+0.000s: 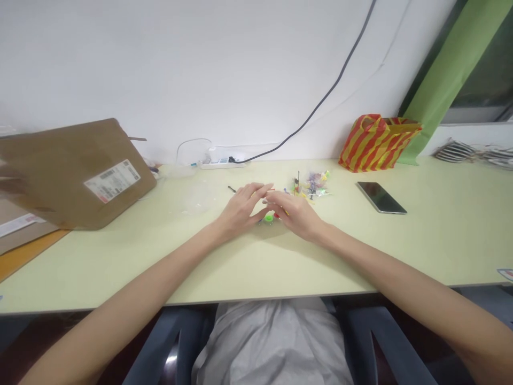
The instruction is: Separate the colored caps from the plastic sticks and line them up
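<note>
My left hand (242,208) and my right hand (295,212) meet over the middle of the table, with bent fingers nearly touching. Both close around something small that the fingers mostly hide. Just below the fingertips shows a small bright green round piece (268,218), with a red piece (277,215) beside it; a bit of blue is by my left thumb. Behind my right hand lie a clear bag of small coloured parts (316,183) and a few loose yellow and dark pieces. Beyond my left hand a thin black piece (231,189) rests on the table.
A large cardboard box (76,171) with a label leans at the left. Crumpled clear plastic (196,198) lies left of my hands. A white power strip (222,164) with a black cable (320,101) stands by the wall. To the right are a phone (381,198) and a red-yellow striped bag (377,144).
</note>
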Demonstrator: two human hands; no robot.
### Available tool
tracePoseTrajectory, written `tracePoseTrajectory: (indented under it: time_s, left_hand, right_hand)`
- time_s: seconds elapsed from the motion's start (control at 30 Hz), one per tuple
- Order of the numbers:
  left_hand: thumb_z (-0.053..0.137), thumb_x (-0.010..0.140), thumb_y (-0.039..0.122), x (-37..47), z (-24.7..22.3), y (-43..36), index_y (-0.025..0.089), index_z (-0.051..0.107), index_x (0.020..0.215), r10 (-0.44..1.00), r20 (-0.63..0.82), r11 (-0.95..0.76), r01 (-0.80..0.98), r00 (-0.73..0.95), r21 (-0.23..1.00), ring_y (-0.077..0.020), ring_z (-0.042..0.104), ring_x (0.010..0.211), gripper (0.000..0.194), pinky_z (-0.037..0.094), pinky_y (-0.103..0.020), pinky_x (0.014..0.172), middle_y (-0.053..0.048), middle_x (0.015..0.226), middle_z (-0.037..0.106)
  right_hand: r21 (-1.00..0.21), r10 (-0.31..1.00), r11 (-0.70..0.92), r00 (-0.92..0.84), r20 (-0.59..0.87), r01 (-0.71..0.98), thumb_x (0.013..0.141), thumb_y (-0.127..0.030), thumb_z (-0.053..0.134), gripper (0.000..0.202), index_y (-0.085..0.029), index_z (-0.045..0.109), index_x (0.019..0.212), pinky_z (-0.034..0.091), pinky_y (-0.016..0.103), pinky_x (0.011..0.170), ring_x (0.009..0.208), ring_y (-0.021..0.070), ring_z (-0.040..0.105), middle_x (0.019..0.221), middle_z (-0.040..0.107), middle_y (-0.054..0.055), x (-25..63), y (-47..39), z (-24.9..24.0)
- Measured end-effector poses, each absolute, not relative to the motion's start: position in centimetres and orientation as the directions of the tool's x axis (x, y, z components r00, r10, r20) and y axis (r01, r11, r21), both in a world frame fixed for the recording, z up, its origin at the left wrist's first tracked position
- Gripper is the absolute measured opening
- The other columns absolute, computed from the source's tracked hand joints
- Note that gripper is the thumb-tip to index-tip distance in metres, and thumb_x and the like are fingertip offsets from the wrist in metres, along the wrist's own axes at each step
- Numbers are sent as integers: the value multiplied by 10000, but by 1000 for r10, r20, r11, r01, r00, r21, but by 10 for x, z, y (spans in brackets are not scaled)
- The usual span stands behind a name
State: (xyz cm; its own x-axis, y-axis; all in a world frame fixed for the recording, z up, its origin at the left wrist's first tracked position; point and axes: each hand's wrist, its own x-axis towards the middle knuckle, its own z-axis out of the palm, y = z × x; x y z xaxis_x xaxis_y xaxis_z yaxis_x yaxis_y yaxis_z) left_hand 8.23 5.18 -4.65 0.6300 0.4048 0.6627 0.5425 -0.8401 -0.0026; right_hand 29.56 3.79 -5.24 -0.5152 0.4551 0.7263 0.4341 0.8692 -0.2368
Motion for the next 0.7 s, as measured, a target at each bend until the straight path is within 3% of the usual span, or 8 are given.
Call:
tracePoseTrajectory:
  time_s: [0.1,0.17,0.27,0.37,0.47,0.6,0.7]
  left_hand:
    - [551,1013,280,84,-45,50,275,227,1616,420,654,-846,532,629,31,-276,580,1204,684,486,-450,985,-139,1321,594]
    - [547,1017,299,85,-45,50,274,122,1645,447,650,-844,530,615,78,-281,581,1202,758,486,-465,990,-148,1318,597]
    - [549,1018,328,85,-47,51,269,-3,1654,491,646,-836,526,585,159,-289,559,1254,845,467,-487,1034,-168,1393,562]
    - [553,1017,357,85,-49,53,269,-42,1650,536,630,-815,537,561,215,-292,546,1288,873,459,-486,1046,-174,1447,528]
    - [540,1025,364,84,-50,54,268,99,1645,558,620,-790,581,551,194,-287,559,1279,767,457,-474,1031,-160,1432,546]
    - [535,1031,356,83,-49,54,254,533,1432,552,602,-753,655,577,63,-286,592,1227,414,451,-452,994,-129,1345,618]
    - [555,1024,385,84,-47,52,235,613,1319,525,610,-770,637,593,42,-273,613,1169,336,455,-423,959,-111,1261,669]
  right_hand:
    - [-262,480,857,-503,719,443,1033,-165,441,187,-227,603,1103,475,254,615,726,161,695,1047,756,69,294,34,-50]
    - [-257,479,857,-509,715,447,1018,-121,427,220,-229,605,1087,493,261,622,735,155,697,1203,731,91,294,31,-48]
    - [-226,474,858,-539,696,462,979,-55,410,261,-223,608,1002,511,274,640,770,140,692,1480,569,99,293,29,-44]
    - [-230,490,849,-547,678,476,973,-55,417,254,-215,614,960,512,268,639,777,127,687,1502,521,97,294,29,-44]
    - [-232,490,846,-529,693,480,1005,-108,425,225,-209,626,1004,504,262,621,754,125,678,1373,581,119,296,32,-45]
    - [-228,473,852,-506,721,471,1028,-179,466,172,-218,624,1086,509,267,631,745,139,676,1219,666,99,298,38,-49]
    - [-234,461,857,-481,746,458,1027,-186,494,163,-229,619,1122,514,272,644,741,150,689,1126,721,66,298,40,-53]
